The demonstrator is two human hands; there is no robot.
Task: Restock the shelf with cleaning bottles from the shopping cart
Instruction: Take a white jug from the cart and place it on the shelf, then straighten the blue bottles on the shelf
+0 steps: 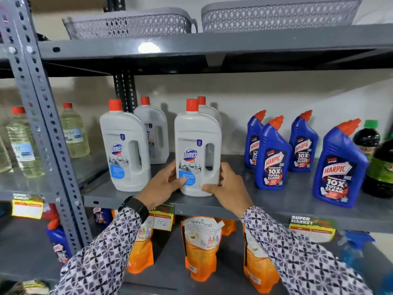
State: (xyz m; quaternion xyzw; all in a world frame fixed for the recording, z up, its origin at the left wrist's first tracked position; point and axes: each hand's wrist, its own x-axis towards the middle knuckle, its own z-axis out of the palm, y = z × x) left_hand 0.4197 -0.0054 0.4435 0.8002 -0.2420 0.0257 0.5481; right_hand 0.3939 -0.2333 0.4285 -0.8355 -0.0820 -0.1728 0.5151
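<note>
White plastic is under both hands: the left hand (168, 184) and the right hand (226, 185) clasp the lower part of a Domex bottle (196, 152), one on each side. This bottle stands upright on the grey shelf (276, 201), close to its front edge. Left of the bottle stands a second Domex bottle (125, 150), and two more are behind. Right of it, well apart, are blue Harpic bottles (273, 156). A careless release could probably tip the bottle off the front edge.
</note>
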